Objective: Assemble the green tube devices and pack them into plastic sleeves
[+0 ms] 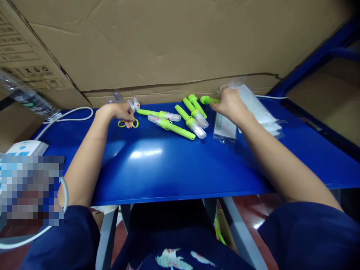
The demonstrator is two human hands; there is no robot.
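My left hand (123, 113) reaches down at the back left with its fingers drawn together on a small yellow ring (135, 123). Another yellow ring (121, 123) shows on the other side of those fingers. At the back right, my right hand (229, 102) grips a lime-green plastic stick (206, 100) with a rounded end. Between the hands lie several lime-green sticks with clear caps (180, 130). One green stick without a visible clear cap (197, 104) lies behind them. Small clear caps (135, 103) sit just beyond my left hand.
Clear plastic bags (260, 110) and a flat packet (225, 129) lie by my right hand on the blue table (180, 168). Cardboard (168, 45) walls the back. At left are a white power strip (26, 147), its cable and a plastic bottle (30, 99).
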